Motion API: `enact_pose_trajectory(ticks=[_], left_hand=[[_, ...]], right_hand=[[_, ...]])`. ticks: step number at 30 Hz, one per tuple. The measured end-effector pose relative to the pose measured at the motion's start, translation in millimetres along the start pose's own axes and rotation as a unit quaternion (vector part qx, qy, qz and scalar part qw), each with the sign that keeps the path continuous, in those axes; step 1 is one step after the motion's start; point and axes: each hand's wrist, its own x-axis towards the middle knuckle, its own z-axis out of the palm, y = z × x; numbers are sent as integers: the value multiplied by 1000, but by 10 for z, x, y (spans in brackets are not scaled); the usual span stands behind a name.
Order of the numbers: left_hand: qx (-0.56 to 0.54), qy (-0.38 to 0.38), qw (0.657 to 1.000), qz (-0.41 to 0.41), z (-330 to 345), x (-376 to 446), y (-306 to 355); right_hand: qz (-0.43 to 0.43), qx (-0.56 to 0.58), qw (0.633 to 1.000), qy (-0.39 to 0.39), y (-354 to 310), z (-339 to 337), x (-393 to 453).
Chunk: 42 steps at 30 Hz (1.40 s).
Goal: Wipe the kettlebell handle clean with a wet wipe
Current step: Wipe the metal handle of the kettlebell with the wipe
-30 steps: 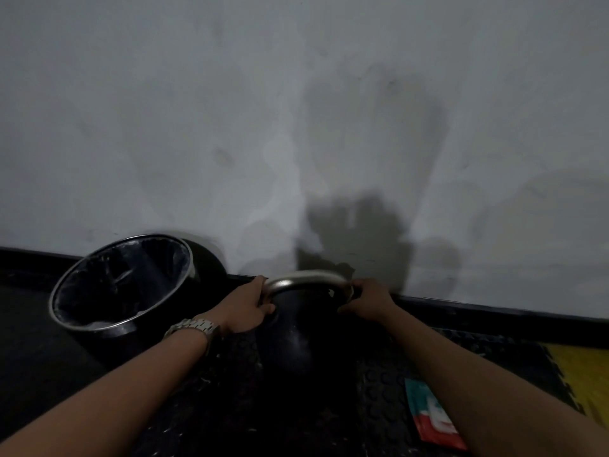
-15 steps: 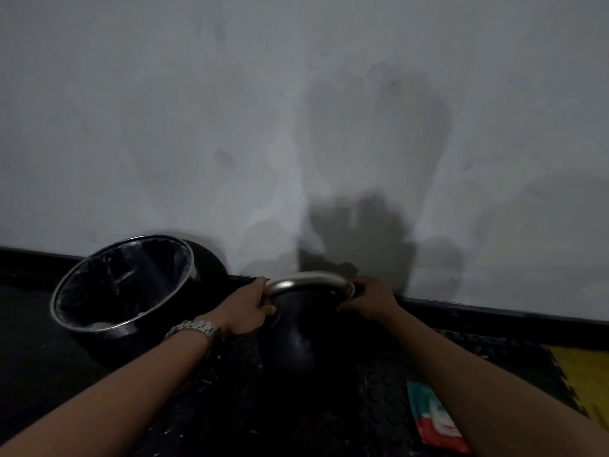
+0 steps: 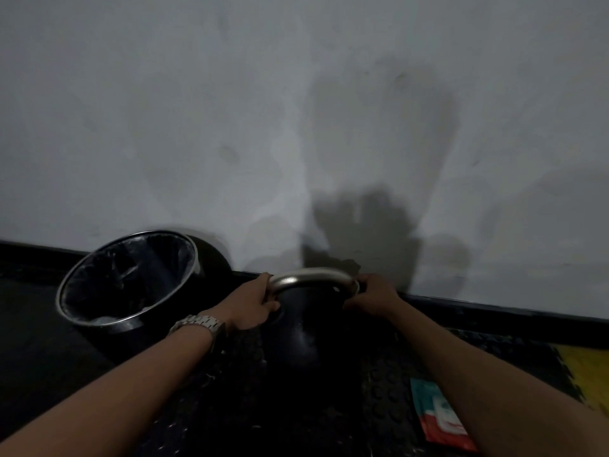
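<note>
the kettlebell (image 3: 304, 338) stands on the dark studded mat (image 3: 389, 384) close to the wall (image 3: 296, 110), right in front of you, its black body in deep shadow. its metal handle (image 3: 311, 277) arches across the top. your left hand (image 3: 252, 303) is wrapped around the handle's left end, your right hand (image 3: 372, 296) is closed around its right end, so the two hands sit apart with the bare arch between them. a watch (image 3: 199, 324) is on your left wrist. to the left, just beside the kettlebell, a round bin (image 3: 95, 319) with a shiny rim holds a black liner (image 3: 131, 275); whether anything lies inside the liner you cannot tell. a teal and red packet (image 3: 440, 418) lies on the mat near your right forearm.
</note>
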Motion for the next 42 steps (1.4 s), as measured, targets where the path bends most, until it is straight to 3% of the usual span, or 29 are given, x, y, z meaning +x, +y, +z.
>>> enact_pose_trajectory(ticks=[6, 19, 26, 32, 37, 42], left_hand=[[5, 2, 1000, -5, -3, -7, 9], [2, 2, 1000, 0, -6, -10, -1], [5, 5, 1000, 4, -5, -2, -5], [8, 3, 1000, 9, -9, 1, -15], [9, -1, 1000, 3, -8, -6, -22], [8, -2, 1000, 6, -17, -5, -8]], right_hand=[[62, -37, 995, -73, 60, 154, 57], [67, -56, 994, -71, 37, 163, 113], [28, -84, 994, -68, -10, 97, 138], [-15, -83, 996, -15, -22, -33, 179], [-12, -99, 990, -98, 249, 157, 250], [-38, -83, 995, -33, -93, -90, 183]])
